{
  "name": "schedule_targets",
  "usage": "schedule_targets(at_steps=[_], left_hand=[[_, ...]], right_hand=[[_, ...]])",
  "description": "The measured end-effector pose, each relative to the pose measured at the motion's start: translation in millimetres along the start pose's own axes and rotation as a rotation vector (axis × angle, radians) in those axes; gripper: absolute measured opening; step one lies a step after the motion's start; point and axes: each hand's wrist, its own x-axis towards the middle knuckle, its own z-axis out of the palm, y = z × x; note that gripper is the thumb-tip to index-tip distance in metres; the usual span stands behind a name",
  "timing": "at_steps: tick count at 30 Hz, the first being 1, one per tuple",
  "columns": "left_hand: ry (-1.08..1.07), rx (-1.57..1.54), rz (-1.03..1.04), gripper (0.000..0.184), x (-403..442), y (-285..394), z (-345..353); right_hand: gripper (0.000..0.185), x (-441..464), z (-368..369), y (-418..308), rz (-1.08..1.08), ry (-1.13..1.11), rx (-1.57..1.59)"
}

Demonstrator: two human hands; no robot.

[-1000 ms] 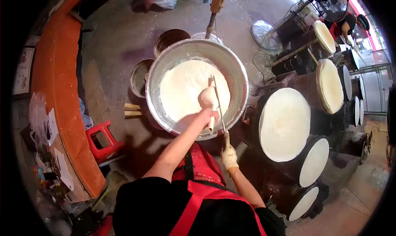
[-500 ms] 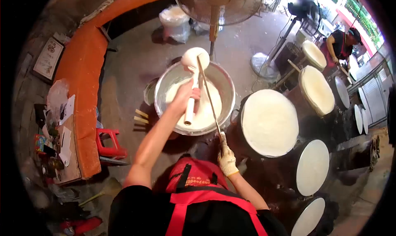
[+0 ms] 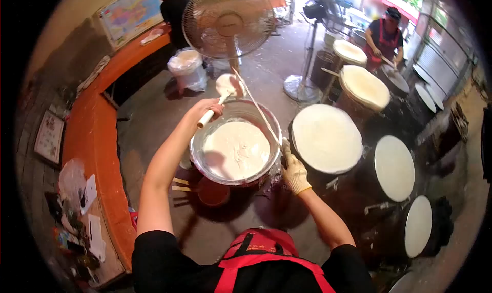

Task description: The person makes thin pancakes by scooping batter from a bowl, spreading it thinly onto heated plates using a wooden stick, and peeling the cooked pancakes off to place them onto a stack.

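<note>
My bare left hand is closed round the pale handle of a ladle. The ladle's batter-coated bowl is at the far rim of a large metal basin. Thick white batter lies inside, with streaks on its surface. A knitted glove covers my right hand, which grips the near end of a long, thin scraper. The scraper slants across the basin's right side, its far tip close to the ladle's bowl; whether they touch I cannot tell.
Round griddles with white tops stand to the right. A pedestal fan stands beyond the basin, and an orange-covered counter curves along the left. One person works at the back right; another is at the back left.
The view has tilted up, bringing a person at the back left into sight. My left hand and the ladle have moved left relative to the basin. Both hands keep their hold.
</note>
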Motion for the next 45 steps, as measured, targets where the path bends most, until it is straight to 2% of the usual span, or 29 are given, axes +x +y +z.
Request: schedule_targets(at_steps=[1,3,5,7,8,9,13,15,17,19,20,21,23,25,27,28,31,32,33,34,36,38,39,40,41,42,43,44,45], left_hand=[[-0.062,-0.25,-0.191,0.028,3.9,0.9,0.1],[-0.198,-0.273,-0.185,0.028,-1.9,1.0,-3.3],[-0.213,-0.262,-0.172,0.028,-58.7,7.6,32.1],[-0.283,-0.171,-0.047,0.029,-85.7,28.7,34.9],[-0.34,-0.135,-0.073,0.031,-106.0,41.0,37.2],[-0.4,-0.096,-0.091,0.032,-128.5,52.4,45.4],[-0.141,0.36,0.326,0.029,-144.5,55.2,32.1],[0.108,0.347,0.281,0.025,-125.5,40.2,25.4],[0.075,0.141,0.019,0.026,-102.8,33.4,13.3],[0.051,0.123,-0.151,0.026,-90.2,14.0,13.8],[0.066,0.121,-0.14,0.025,-88.7,-1.4,18.2],[0.037,0.166,-0.182,0.024,-85.2,-12.5,23.9],[0.031,0.27,-0.139,0.023,-95.0,-44.7,54.0],[-0.021,0.418,-0.178,0.021,-103.8,-78.9,88.9],[-0.078,0.702,-0.218,0.025,-117.3,-122.6,138.8],[-0.14,0.774,-0.273,0.026,-122.5,-145.5,163.6],[-0.404,1.071,-0.457,0.027,-134.9,-228.6,242.5],[-0.475,1.052,-0.607,0.025,-135.6,-256.2,266.5],[-0.515,1.087,-0.681,0.028,-143.4,-291.6,293.6],[-0.562,1.099,-0.807,0.03,-145.0,-330.9,322.0],[-0.639,1.013,-1.077,0.034,-160.0,-419.0,381.5],[-0.844,1.192,-1.184,0.033,-170.1,-526.5,442.3],[-1.005,1.378,-1.022,0.031,-202.7,-571.4,472.1],[-1.11,1.515,-0.901,0.025,-211.4,-620.2,496.7],[-1.366,1.634,-0.632,0.018,-238.5,-662.9,518.5],[-1.364,1.626,-0.644,0.016,-249.5,-712.6,536.6],[-1.465,1.614,-0.655,0.018,-254.9,-763.2,556.8],[-1.648,1.613,-0.41,0.023,-277.2,-797.0,565.4],[-1.805,1.656,-0.084,0.026,-303.2,-818.9,572.5]], right_hand=[[0.092,-9.7,-8.2,-7.4,0.018,0.004,0.077],[0.09,-37.5,-22.1,-12.0,0.084,0.065,0.104],[0.084,-57.5,-41.4,-18.7,0.126,0.137,0.169],[0.079,-67.7,-48.7,-15.2,0.187,0.166,0.187],[0.072,-73.2,-60.3,-21.3,0.263,0.151,0.19],[0.058,-75.9,-63.1,-22.8,0.179,0.316,0.32],[0.055,-100.2,-71.7,-28.9,0.314,0.336,0.386],[0.057,-120.7,-65.4,-27.7,0.369,0.315,0.4],[0.059,-153.6,-44.6,-3.0,0.407,0.299,0.412],[0.059,-185.8,-44.0,5.2,0.513,0.265,0.398],[0.052,-202.8,-51.2,-2.1,0.453,0.432,0.212],[0.052,-230.4,-48.8,9.0,0.476,0.441,0.162],[0.051,-289.6,-50.7,17.3,0.695,0.406,0.261],[0.05,-351.8,-45.2,16.9,0.864,0.519,0.267],[0.049,-413.7,-40.1,11.3,1.033,0.657,0.321],[0.052,-439.6,-40.7,6.5,1.184,0.813,0.592],[0.059,-508.1,-49.3,-18.3,1.401,1.203,0.879],[0.055,-540.7,-31.4,-16.2,1.407,1.269,0.697],[0.05,-551.7,-52.7,-30.4,1.473,1.334,0.677],[0.045,-575.4,-63.9,-32.8,1.42,1.597,0.98],[0.047,-614.8,-87.7,-20.0,1.164,2.018,1.191],[0.048,-647.9,-133.1,-15.1,1.253,1.849,0.871],[0.049,-658.9,-161.7,-20.6,1.303,1.754,0.723],[0.05,-670.3,-189.1,-20.2,1.255,1.799,0.679],[0.052,-682.1,-210.6,-14.2,1.182,1.811,0.611],[0.054,-694.0,-232.0,-8.2,1.107,1.819,0.544],[0.055,-719.1,-244.4,4.9,1.099,1.707,0.341],[0.058,-724.7,-288.6,-2.8,1.203,1.516,0.222],[0.052,-731.4,-314.7,0.7,1.195,1.373,-0.157]])
